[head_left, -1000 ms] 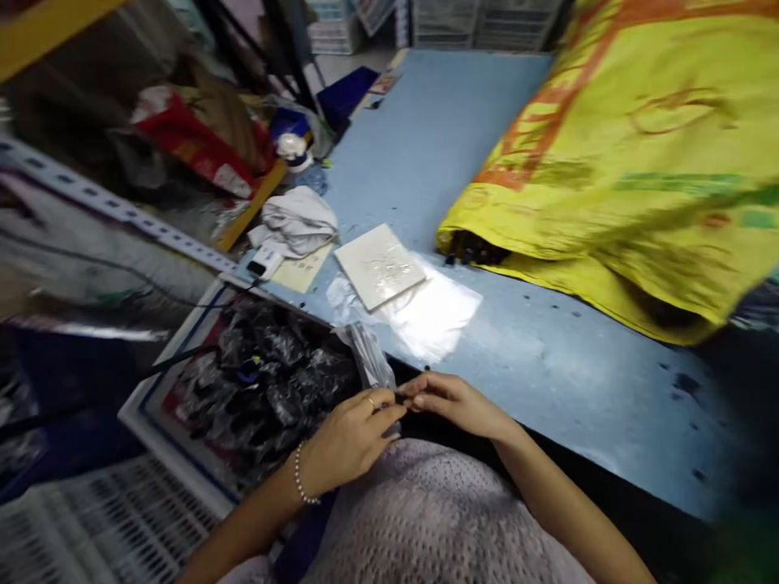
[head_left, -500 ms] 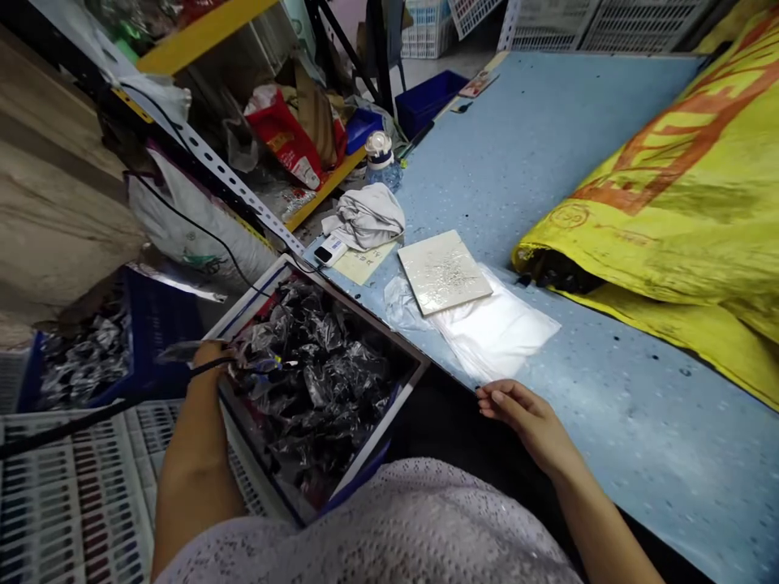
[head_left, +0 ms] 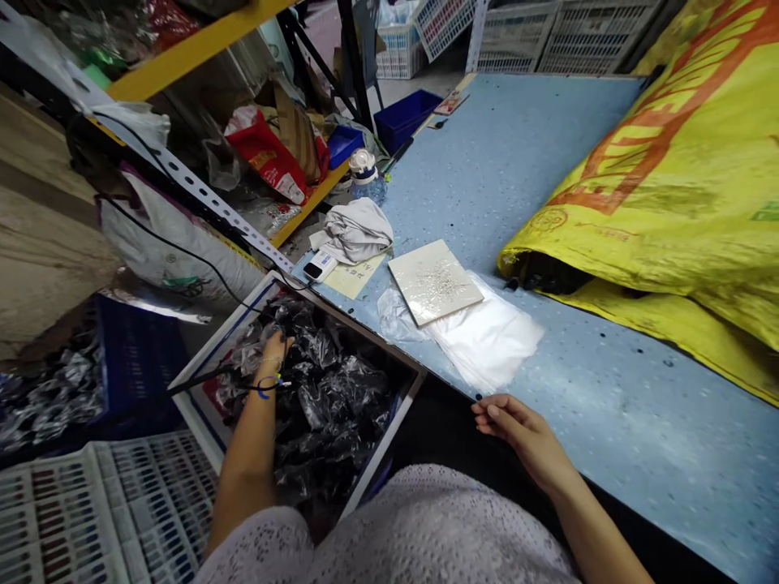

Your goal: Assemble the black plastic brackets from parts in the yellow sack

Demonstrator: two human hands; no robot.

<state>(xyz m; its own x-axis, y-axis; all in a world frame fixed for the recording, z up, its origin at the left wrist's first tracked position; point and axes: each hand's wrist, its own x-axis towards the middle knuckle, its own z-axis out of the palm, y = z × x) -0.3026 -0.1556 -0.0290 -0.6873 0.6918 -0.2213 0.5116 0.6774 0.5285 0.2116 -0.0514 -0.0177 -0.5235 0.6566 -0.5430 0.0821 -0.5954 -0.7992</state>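
Note:
My left hand (head_left: 277,347) is down in a white-rimmed crate (head_left: 389,434), among black items in clear plastic bags (head_left: 329,381). It touches the bags at the crate's far left side. Its fingers are mostly hidden and blurred, so I cannot tell whether they grip a bag. A blue band (head_left: 265,388) circles that wrist. My right hand (head_left: 514,426) is at the near edge of the blue speckled table (head_left: 608,405), its fingers curled together. A small dark spot shows at the fingertips; whether it is held is unclear. Beyond them lie white plastic bags (head_left: 502,341) under a square pale tile (head_left: 435,282).
A large yellow sack (head_left: 669,219) covers the table's right side. A grey cloth (head_left: 358,229), a small white device (head_left: 320,266) and a bottle (head_left: 366,178) stand along the left edge. A black cable (head_left: 200,255) hangs over the crate. White plastic baskets (head_left: 109,503) are at lower left.
My left hand has moved from the crate's left edge in over the bagged items, to the right and away from me. My right hand has stayed at the table edge. The view has shifted slightly.

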